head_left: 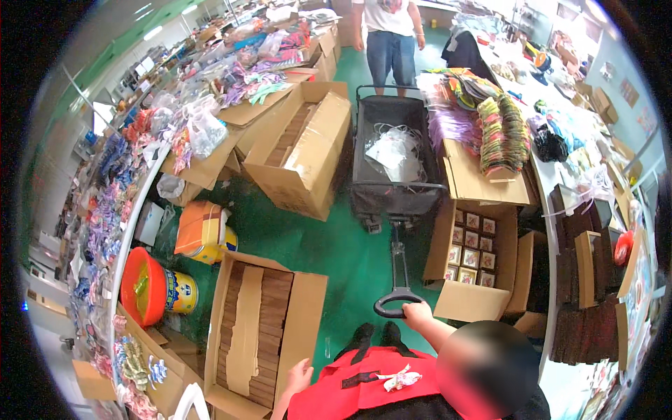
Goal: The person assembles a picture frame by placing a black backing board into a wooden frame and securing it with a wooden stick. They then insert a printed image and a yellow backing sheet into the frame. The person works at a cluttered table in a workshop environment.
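My right hand (418, 315) is closed around the black loop handle (393, 304) of a folding wagon (395, 175). The handle's shaft runs forward to the wagon, which stands ahead of me with white, string-like material and clear plastic (396, 152) in its bed. My left hand (299, 376) hangs low beside an open cardboard box (306, 308), fingers loosely apart and holding nothing. Brown wood-look slats (273, 301) fill that box, with a torn cardboard strip (245, 329) lying over them.
A person (392, 42) stands behind the wagon. Left are a second box of slats (301, 150), a red basin (143, 287) and a heaped table (105, 231). On the right, a carton of small framed items (472, 248) stands by stacked brown frames (584, 301). Green floor (336, 241) shows between.
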Motion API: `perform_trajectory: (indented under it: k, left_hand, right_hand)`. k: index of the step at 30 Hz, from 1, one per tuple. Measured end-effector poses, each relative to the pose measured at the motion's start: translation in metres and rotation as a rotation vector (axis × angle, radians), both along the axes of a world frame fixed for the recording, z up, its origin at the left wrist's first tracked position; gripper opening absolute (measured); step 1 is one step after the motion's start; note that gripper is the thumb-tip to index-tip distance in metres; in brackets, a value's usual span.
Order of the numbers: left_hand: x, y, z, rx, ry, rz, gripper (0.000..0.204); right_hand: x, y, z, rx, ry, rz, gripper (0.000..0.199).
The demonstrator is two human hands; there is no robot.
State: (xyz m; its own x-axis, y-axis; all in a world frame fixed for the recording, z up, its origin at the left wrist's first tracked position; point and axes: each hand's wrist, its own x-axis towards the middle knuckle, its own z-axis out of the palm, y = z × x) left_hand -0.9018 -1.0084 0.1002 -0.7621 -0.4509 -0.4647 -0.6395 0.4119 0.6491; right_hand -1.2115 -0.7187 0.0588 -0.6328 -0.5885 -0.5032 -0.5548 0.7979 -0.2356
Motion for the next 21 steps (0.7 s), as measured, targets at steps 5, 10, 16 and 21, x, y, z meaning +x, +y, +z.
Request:
perform_trajectory:
  k: [5, 10, 16, 21]
  left_hand:
    - [-0.063, 0.015, 0.017, -0.097, 0.084, -0.252, 0.044]
    - [-0.164, 0.076, 0.050, -0.382, 0.393, -0.596, 0.072]
    - [-0.210, 0.109, 0.023, -0.186, 0.077, -1.185, 0.053]
    - [-0.181, 0.125, 0.059, -0.264, 0.048, -1.076, 0.043]
  right_hand:
    - [0.001, -0.015, 0.026, -0.068, -0.003, -0.008, 0.021]
    - [0.021, -0.022, 0.051, -0.099, -0.025, 0.021, 0.023]
    - [0.061, -0.013, 0.077, -0.258, -0.251, 0.049, 0.027]
    - [0.078, 0.017, 0.090, -0.649, -0.206, 0.092, 0.034]
